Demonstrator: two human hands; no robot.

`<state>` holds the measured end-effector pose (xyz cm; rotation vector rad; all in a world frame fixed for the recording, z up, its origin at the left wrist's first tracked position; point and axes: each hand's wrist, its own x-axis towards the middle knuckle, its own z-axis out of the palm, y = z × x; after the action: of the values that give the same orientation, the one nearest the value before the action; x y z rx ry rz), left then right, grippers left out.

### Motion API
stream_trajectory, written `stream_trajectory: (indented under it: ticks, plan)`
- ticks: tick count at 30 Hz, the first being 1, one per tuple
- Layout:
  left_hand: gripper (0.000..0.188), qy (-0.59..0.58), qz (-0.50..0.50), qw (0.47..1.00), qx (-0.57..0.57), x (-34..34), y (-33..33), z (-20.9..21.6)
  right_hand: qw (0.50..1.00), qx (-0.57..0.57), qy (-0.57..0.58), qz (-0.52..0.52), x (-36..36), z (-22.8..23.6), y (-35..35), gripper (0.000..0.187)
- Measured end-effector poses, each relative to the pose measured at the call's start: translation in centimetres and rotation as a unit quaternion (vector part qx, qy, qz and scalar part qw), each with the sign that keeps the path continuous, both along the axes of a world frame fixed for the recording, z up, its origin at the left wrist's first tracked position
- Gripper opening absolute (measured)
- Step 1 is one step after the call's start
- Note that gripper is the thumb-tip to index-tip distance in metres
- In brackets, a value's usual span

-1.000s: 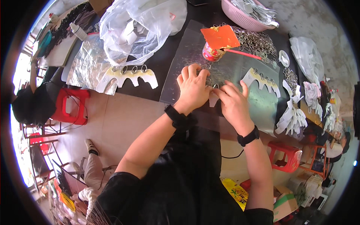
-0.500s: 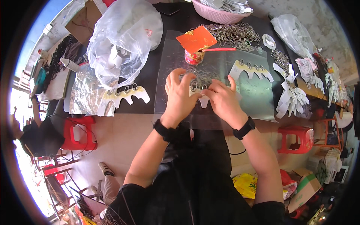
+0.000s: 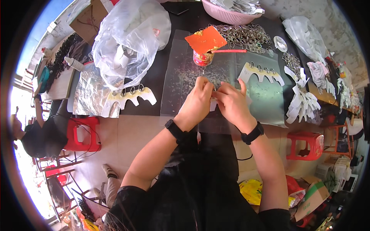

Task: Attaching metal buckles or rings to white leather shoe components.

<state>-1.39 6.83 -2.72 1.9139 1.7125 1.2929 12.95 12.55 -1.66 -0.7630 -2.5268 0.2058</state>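
Observation:
A white scalloped piece [image 3: 213, 104] sits between my hands, mostly hidden by them. My left hand [image 3: 197, 101] is closed on its left part, fingers bunched together. My right hand [image 3: 235, 103] pinches the right part with thumb and forefinger, another finger sticking up. The rings on this piece are hidden by my fingers. Two similar scalloped pieces with metal rings along their yellowish, glue-smeared upper edges lie on either side, one left piece [image 3: 131, 98] on foil and one right piece [image 3: 262, 72] on a clear sheet.
Beyond my hands stands a red tub [image 3: 203, 59] with an orange card [image 3: 206, 39] and a red stick on it. Behind are a heap of metal rings [image 3: 246, 36] and a pink basket [image 3: 231, 15]. A clear plastic bag [image 3: 131, 42] bulges at left; white cutouts [image 3: 302, 102] pile at right.
My left hand has moved right and closed its spread fingers onto the scalloped piece. My right hand stays at the piece's right part. The view has shifted slightly.

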Motion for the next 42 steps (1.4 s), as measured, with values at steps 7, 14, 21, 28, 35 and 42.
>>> stream_trajectory:
  ticks: [7,14,21,28,35,42]
  plan:
    - [0.027,-0.003,0.032,0.998,0.061,0.5,-0.8,0.3,1.000,-0.006,0.003,-0.007,0.3,0.1,-0.3,0.025]
    - [0.031,0.065,0.003,0.997,0.031,-0.3,-2.3,0.1,1.000,-0.028,-0.006,-0.012,0.3,0.3,-0.5,0.025]
    - [0.026,0.023,-0.004,1.000,0.018,0.0,-0.2,0.3,0.995,-0.083,0.030,-0.048,0.0,0.2,-0.4,0.020]
    - [0.018,0.006,-0.017,1.000,0.001,-0.5,0.1,-0.1,0.993,-0.087,0.045,-0.069,-0.2,-0.5,-0.3,0.014]
    - [0.016,0.034,-0.010,0.999,0.015,-0.5,0.4,-0.8,0.991,-0.083,0.058,-0.082,-0.3,-0.7,-0.6,0.013]
    - [0.010,-0.038,0.016,0.999,0.023,-0.3,0.4,-1.3,0.988,-0.101,0.061,-0.098,-0.5,-0.8,-0.9,0.011]
